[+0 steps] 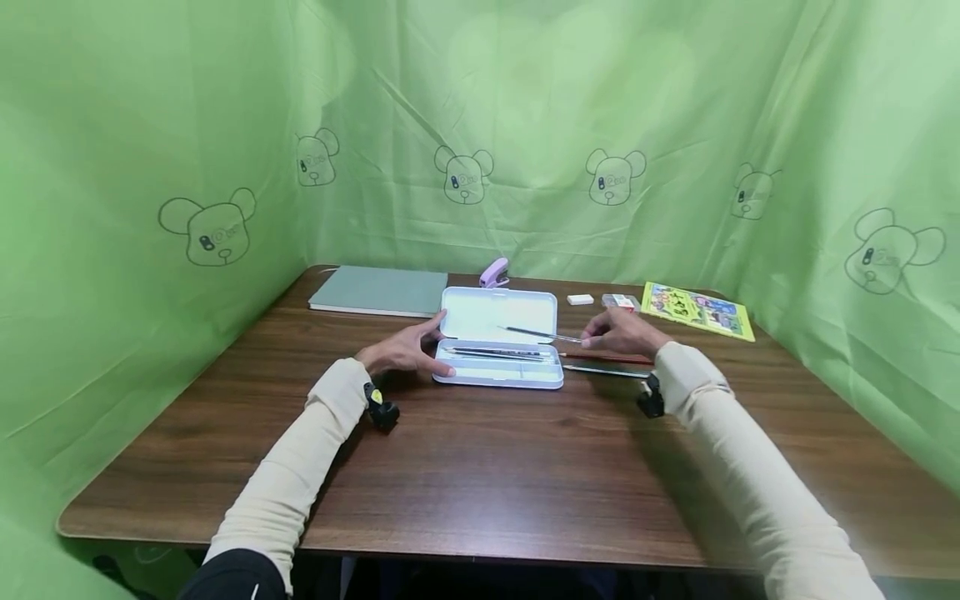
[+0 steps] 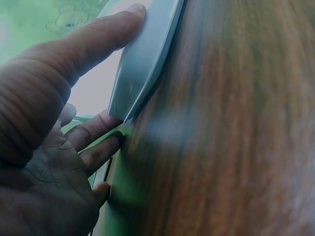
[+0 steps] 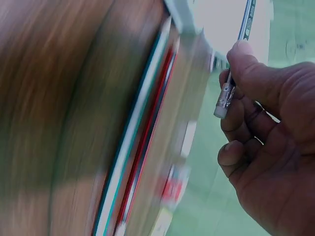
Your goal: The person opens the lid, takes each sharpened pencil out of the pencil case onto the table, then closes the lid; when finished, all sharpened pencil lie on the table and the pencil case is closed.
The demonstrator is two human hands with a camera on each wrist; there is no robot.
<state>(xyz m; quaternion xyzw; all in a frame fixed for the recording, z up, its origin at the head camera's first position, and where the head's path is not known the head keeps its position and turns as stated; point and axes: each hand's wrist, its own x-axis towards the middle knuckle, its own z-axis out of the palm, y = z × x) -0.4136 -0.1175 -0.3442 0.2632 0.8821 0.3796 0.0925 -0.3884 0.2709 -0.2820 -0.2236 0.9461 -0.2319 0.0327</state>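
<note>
Green cloth (image 1: 525, 83) with bear-like outlines (image 1: 463, 178) surrounds the wood-grain table (image 1: 480, 467); from here I can't read the print on the yellow booklet (image 1: 697, 311) or the pencil (image 1: 540, 333). That pencil, pinched by the right hand (image 1: 621, 332), slants over the open pencil case (image 1: 480, 327). The left hand (image 1: 405, 348), fingers apart, touches the case's left end. A purple stapler (image 1: 495, 272) stands behind.

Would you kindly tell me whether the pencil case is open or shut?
Open: its lid is swung back, exposing pencils inside the base.

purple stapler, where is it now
In the head view, the purple stapler sits behind the open pencil case, to the right of the grey notebook.
</note>
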